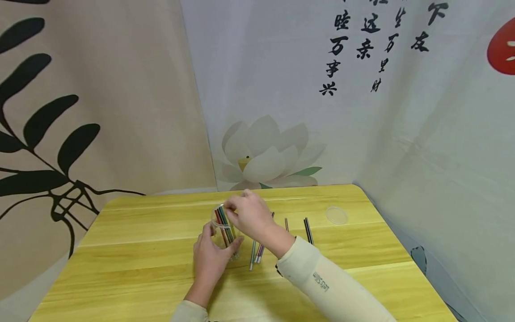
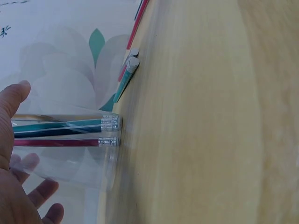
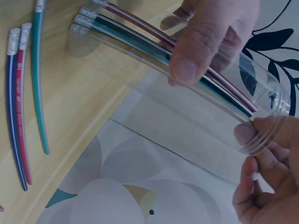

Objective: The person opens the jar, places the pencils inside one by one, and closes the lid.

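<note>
My left hand [image 1: 211, 255] grips a clear plastic jar [image 3: 177, 108] around its side. Inside it lean several pencils [image 3: 140, 43], red, teal, dark green and yellowish, their metal-capped eraser ends down at the base. Over the jar's mouth, my right hand [image 1: 251, 214] pinches the upper end of the yellowish pencil [image 3: 135, 57] with thumb and fingers at the rim. On the table just right of the jar lie a teal pencil [image 3: 38, 79], a pink pencil [image 3: 21, 102] and a blue pencil [image 3: 13, 107], partly hidden under my right forearm in the head view.
Farther right on the wooden table [image 1: 141, 250] are a red pencil [image 1: 286, 224] and black pencils [image 1: 308, 230]. A round clear lid [image 1: 336, 215] lies near the back right corner. Printed cloth [image 1: 273, 89] hangs behind the table's back edge.
</note>
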{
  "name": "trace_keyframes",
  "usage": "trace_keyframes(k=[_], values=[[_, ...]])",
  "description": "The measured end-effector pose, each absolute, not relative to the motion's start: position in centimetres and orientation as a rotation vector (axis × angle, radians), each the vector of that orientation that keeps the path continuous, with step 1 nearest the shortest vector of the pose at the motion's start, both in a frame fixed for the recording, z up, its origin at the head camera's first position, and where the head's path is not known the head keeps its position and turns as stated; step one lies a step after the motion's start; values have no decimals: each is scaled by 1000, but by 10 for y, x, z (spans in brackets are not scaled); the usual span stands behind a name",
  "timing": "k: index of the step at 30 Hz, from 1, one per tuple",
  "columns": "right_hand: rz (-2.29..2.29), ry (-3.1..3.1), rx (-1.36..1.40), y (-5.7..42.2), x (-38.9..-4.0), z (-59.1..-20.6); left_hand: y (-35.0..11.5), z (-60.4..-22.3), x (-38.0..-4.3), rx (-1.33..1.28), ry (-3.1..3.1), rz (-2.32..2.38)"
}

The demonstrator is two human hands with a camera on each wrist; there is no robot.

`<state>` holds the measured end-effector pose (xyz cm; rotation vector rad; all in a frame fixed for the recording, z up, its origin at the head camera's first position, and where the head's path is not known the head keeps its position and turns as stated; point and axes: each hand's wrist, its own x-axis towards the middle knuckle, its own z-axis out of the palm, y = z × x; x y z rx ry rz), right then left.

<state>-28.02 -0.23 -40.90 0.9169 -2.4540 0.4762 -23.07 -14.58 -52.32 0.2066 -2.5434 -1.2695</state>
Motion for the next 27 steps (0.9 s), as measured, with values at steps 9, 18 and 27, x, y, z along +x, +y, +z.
trace_keyframes(k=[9, 18, 27], values=[[386, -2502, 951, -2, -277, -408, -146, -524, -231, 198, -2547, -1260], [844, -2511, 883, 38, -278, -416, -142, -524, -233, 202, -2539, -1257], [1045, -2811, 283, 142, -315, -459, -145, -524, -234, 267, -2538, -1258]])
